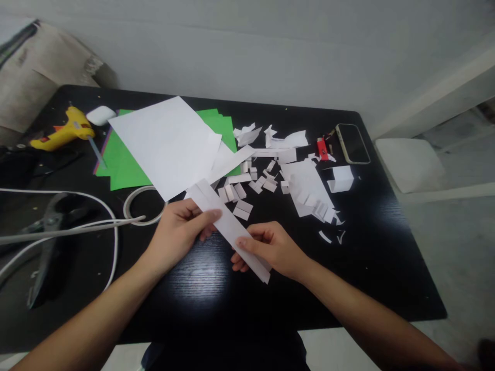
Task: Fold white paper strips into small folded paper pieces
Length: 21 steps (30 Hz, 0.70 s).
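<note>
A folded strip of white paper (232,226) slants between my two hands over the front of the black table. My left hand (185,221) grips its upper left part, thumb on top and fingers underneath. Farther down the strip, my right hand (266,247) pinches it the same way near the lower end. Just beyond lie several small folded paper pieces (243,208), and a large white sheet (170,144) rests on green sheets (131,172) behind my left hand.
A yellow glue gun (67,129), a tape roll (129,206) and white cables (116,242) occupy the left. Paper scraps (288,140), a partly cut sheet (305,185), a red lighter-like object (322,148) and a phone (352,143) lie right. A wall (240,56) stands behind the black table (367,288).
</note>
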### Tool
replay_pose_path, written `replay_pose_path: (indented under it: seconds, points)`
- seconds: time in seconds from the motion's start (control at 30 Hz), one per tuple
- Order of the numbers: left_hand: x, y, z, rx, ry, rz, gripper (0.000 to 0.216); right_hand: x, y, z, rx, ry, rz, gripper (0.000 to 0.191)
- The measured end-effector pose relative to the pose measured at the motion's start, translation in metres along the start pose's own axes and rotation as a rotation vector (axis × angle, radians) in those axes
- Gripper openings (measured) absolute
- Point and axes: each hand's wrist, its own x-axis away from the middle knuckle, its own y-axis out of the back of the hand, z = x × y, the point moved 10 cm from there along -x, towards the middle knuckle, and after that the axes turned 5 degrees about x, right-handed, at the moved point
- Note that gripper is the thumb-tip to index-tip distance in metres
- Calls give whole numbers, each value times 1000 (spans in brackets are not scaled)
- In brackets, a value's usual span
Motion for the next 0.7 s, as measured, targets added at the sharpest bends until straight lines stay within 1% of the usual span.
replay_pose_path:
  seconds: [0.1,0.2,0.3,0.37,0.47,0.57,0.7]
  points:
    - [-3,19,-7,24,-49,-111,24,0,0,1,11,9,8,38]
    - [-6,34,-13,113,-96,-225,24,0,0,2,22,34,19,37]
    - [-8,44,-18,191,-133,-313,24,-1,0,3,14,52,22,35]
    - [-8,47,-20,202,-147,-346,24,-1,2,4,17,57,11,34]
    - [-8,43,-21,200,-162,-321,29,-1,5,6,38,74,-24,36]
    - [-8,34,-17,188,-151,-235,28,-1,7,7,49,88,-58,36]
    - [-5,18,-8,63,-87,-116,27,-1,7,7,55,115,-80,34]
